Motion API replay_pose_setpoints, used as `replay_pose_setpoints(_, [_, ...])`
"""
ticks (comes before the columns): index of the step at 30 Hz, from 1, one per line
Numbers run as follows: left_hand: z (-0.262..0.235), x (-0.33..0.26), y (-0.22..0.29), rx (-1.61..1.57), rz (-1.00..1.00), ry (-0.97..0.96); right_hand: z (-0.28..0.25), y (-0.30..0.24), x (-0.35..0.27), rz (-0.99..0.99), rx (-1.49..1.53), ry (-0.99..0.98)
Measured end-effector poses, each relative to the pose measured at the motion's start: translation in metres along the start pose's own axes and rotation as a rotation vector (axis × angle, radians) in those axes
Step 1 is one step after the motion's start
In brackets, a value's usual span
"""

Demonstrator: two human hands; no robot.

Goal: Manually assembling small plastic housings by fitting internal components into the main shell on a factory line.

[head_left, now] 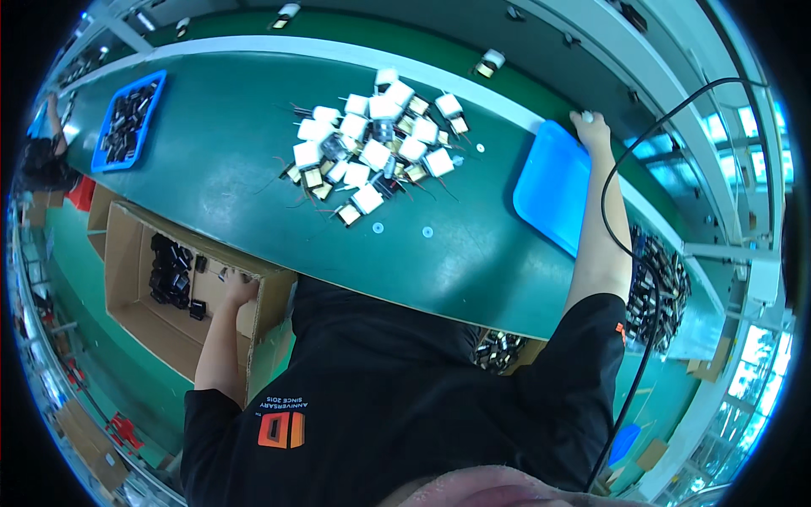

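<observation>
The left hand is reaching down into a cardboard box that's sitting below the table edge, on the person's left. Plain brown corrugated card, flaps folded out, with a bunch of small black blocky parts piled at the far end. The fingers are curling around something small and dark right at the box rim, but I can't tell if it's an actual grip or just touching.

The right hand is stretching way out across the table and holding the far corner of a blue tray. It's smooth moulded plastic, rectangular with rounded corners and a shallow lip, lying empty and flat near the right end of the table. The fingers are wrapping over its top edge.

The table is covered with a matte dark green mat, long and slightly curved-looking from the lens. In the middle a heap of little cube-ish parts wrapped in white tape is lying, some showing yellowish cores and thin reddish wire leads sticking out. A couple of tiny white washers are lying loose just in front of the heap.

Far left there's a second blue tray, this one filled with dark parts. A black cable is hanging down past the right arm, and a bin of dark glossy parts is sitting under the table on the right.
</observation>
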State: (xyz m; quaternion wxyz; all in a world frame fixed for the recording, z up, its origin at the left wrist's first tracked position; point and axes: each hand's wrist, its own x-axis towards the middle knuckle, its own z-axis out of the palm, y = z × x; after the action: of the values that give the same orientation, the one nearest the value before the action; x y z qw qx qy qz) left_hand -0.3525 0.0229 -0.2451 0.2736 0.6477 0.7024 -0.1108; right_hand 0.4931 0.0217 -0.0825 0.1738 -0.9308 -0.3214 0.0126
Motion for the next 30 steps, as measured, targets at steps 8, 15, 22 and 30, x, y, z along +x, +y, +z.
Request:
replay_pose_setpoints(8, [0.031, -0.004, -0.031, -0.084, 0.25, 0.171, 0.019, -0.009, 0.005, 0.016, -0.139, 0.111])
replay_pose_setpoints(15, [0.014, 0.004, -0.031, -0.091, 0.16, 0.043, -0.009, -0.064, -0.009, -0.334, 0.212, 0.098])
replay_pose_setpoints(22, [-0.047, -0.023, -0.02, -0.14, 0.174, 0.138, -0.016, -0.232, -0.205, -0.945, 0.506, -0.416])
replay_pose_setpoints(30, [-0.181, -0.113, 0.046, -0.628, 0.249, 0.292, 0.033, -0.155, -0.015, -0.022, 0.011, -0.065])
